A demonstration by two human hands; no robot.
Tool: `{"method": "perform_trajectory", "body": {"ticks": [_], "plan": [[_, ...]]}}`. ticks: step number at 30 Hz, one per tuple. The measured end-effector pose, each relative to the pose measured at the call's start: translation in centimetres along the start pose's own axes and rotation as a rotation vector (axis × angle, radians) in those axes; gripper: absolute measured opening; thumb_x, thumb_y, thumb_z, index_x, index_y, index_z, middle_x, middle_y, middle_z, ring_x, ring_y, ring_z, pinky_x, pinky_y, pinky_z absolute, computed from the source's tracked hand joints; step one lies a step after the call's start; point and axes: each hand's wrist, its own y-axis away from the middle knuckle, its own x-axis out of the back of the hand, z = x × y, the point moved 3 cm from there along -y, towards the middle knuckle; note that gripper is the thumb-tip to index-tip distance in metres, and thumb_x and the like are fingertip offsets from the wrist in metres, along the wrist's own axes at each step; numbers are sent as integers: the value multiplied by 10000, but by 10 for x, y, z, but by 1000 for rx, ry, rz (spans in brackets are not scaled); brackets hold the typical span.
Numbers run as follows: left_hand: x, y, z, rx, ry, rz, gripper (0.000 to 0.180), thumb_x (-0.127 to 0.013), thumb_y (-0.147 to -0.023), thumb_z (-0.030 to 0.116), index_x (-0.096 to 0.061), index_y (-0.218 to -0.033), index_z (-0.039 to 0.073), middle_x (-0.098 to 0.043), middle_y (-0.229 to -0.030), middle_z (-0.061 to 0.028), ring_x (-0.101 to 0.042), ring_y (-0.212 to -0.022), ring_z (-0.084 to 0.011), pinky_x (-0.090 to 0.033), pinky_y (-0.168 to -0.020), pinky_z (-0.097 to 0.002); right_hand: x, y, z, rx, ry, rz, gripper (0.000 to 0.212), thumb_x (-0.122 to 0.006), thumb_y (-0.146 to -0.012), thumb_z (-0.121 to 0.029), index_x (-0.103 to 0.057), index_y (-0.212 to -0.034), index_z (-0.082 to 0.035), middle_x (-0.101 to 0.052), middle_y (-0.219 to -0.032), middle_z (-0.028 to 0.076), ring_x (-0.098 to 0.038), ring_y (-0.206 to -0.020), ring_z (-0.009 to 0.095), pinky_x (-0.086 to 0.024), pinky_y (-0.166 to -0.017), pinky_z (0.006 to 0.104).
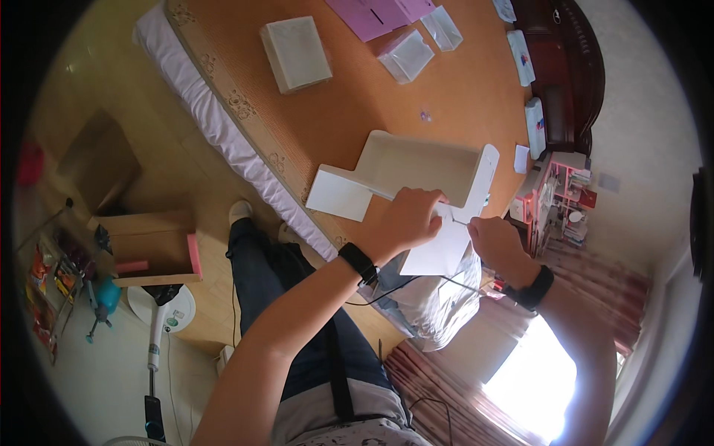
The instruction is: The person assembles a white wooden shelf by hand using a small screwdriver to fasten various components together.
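Observation:
On the bed in front of me lies a white open box-like piece (416, 165) with raised walls and flat white panels sticking out from its side. My left hand (407, 217) is closed over the near wall, thumb and fingers gripping the white panel (439, 249) at its corner. Just to the right, my right hand (497, 241) is closed in a pinch beside that panel. A short, thin dark thing (460, 221) reaches from its fingertips to the panel; its kind is too small to tell.
A tan mat (342, 111) covers the bed. Farther back are a white box (296, 56), two clear plastic bins (406, 56) and a purple sheet (375, 16). An open cardboard box (152, 249) and a white stick vacuum (156, 331) stand on the floor to the left.

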Motion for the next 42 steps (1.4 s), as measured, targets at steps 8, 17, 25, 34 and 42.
{"method": "perform_trajectory", "body": {"ticks": [8, 17, 25, 34, 42], "plan": [[0, -2, 4, 2, -38, -42, 261, -616, -734, 104, -587, -988, 50, -634, -938, -99, -586, -877, -273, -430, -796, -385, 12, 6, -4, 379, 495, 203, 98, -565, -729, -124, -493, -761, -65, -474, -597, -1, -499, -460, 127, -404, -436, 289], [7, -2, 1, 13, -7, -16, 259, -603, -741, 85, -575, -997, 56, -635, -927, -104, -587, -852, -284, -417, -796, -384, 35, 7, -22, 276, 286, 81, 59, -527, -772, -88, -487, -741, -59, -455, -526, 15, -512, -460, 161, -399, -410, 283], [2, -3, 1, -15, -3, -19, 267, -599, -745, 89, -569, -1006, 44, -642, -902, -104, -594, -840, -282, -413, -798, -378, 1, -27, 18, -94, -621, -580, 102, -499, -815, -66, -520, -729, -16, -403, -539, 55, -418, -447, 171, -340, -416, 315], [-3, -4, 5, 16, -38, -34, 259, -602, -743, 89, -574, -999, 56, -626, -819, -96, -589, -777, -271, -410, -793, -397, -27, -14, 44, 182, -644, -249, 192, -490, -868, -145, -491, -714, -30, -443, -487, 101, -499, -420, 199, -386, -391, 312], [2, -2, 9, 35, -68, -96, 298, -601, -761, 105, -541, -1049, 56, -603, -832, -85, -575, -735, -217, -405, -790, -389, 24, -8, -13, -122, -7, -176, 112, -549, -818, -143, -517, -814, -36, -538, -769, 179, -566, -699, 330, -466, -600, 428]]}}
